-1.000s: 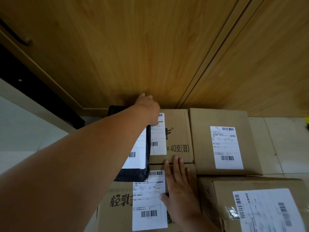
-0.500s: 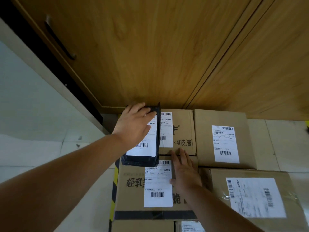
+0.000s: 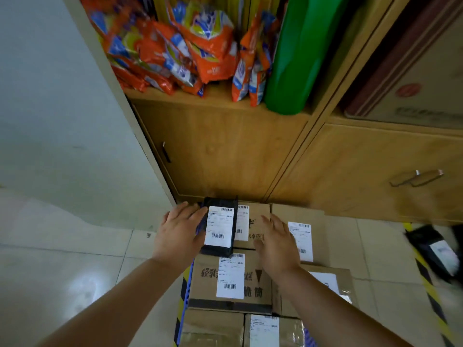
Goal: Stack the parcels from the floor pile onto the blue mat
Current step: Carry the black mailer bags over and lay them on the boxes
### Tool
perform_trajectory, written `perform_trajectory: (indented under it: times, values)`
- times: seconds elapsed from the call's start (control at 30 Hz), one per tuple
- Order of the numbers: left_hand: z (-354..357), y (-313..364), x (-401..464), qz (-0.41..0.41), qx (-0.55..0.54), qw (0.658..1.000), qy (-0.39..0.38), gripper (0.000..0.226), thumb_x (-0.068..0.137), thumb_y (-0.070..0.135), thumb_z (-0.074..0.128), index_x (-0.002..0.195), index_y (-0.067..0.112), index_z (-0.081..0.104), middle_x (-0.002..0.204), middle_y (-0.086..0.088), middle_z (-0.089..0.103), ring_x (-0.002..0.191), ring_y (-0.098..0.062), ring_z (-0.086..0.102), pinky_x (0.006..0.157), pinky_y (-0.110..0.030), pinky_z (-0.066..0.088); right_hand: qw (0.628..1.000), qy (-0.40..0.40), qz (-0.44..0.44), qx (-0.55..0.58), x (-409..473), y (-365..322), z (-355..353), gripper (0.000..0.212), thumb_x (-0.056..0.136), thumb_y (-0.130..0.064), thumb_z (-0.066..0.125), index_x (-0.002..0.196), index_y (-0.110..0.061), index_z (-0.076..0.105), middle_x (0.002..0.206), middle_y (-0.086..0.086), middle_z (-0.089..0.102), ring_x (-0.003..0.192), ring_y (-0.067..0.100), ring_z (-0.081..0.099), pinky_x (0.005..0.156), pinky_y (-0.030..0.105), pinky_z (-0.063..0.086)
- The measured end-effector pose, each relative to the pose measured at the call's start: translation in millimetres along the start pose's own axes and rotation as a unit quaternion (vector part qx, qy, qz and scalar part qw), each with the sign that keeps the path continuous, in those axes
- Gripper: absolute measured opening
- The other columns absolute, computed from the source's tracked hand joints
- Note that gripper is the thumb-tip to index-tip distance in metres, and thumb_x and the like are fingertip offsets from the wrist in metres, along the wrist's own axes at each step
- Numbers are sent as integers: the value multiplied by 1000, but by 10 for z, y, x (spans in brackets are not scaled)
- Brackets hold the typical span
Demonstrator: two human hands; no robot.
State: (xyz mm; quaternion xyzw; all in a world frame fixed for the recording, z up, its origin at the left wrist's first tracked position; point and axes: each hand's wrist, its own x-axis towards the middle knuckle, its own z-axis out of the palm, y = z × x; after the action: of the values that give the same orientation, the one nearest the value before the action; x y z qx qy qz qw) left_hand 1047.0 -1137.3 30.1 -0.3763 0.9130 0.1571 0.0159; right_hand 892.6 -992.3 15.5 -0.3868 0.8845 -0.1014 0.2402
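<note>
While the person leans over the stack low in the middle of the frame, the left hand (image 3: pixel 179 232) lies against the left edge of a black parcel (image 3: pixel 218 230), fingers fairly straight and touching its side; whether any finger curls under it I cannot tell. That black parcel, with a white label facing up, sits on top of the cardboard boxes (image 3: pixel 229 280) at the far left corner of the stack, close to the wooden cabinet (image 3: pixel 225 151). The right hand (image 3: pixel 276 242) hovers flat over the boxes just right of it, fingers spread and straight, its grip apart and holding nothing. A strip of the blue mat (image 3: pixel 184 314) shows along the left edge under the boxes, next to yellow and black floor tape. At the right edge of the frame another black parcel (image 3: pixel 437 250) lies on the tiled floor (image 3: pixel 75 271), well apart from the stack. Orange snack bags (image 3: pixel 180 43) and a green roll (image 3: pixel 298 53) fill the shelf across the upper middle.
</note>
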Motion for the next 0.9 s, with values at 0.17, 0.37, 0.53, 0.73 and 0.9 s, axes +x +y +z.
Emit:
perform_trajectory:
  times: [0.17,0.37,0.53,0.73,0.9]
  values:
    - [-908,273,-429,-18,-6,1000,22,55,93,39,45,146,34,28,151,14,31,143,-12,15,115,-32,16,999,39,12,2,-647,-176,-806,56,97,-30,46,147,-18,25,157,6,18,143,22,18,114,33,24]
    - [-1640,553,-965,5,-28,999,23,56,94,40,46,146,35,27,151,14,30,143,-12,14,117,-34,17,995,87,54,-11,-1459,-234,-1506,57,97,-33,46,147,-17,24,154,4,23,137,21,28,109,30,30]
    - [-2062,693,-1545,34,-55,998,5,58,93,38,48,147,34,25,152,12,27,143,-12,13,117,-34,16,989,117,92,13,-2246,-418,-1747,62,96,-33,47,149,-19,20,155,4,21,137,22,29,109,34,33]
    - [-2445,793,-2206,61,-66,996,-5,60,93,41,47,148,32,23,153,10,26,142,-14,16,117,-35,17,981,163,103,15,-3228,-727,-1897,66,95,-30,50,150,-19,17,155,7,20,138,23,28,107,32,32]
    - [-2621,1130,-2585,94,-112,989,-2,61,91,40,51,147,31,28,151,9,30,141,-16,17,116,-37,22,969,193,152,36,-3921,-697,-2086,68,96,-28,50,151,-22,11,157,9,13,140,24,24,111,34,30]
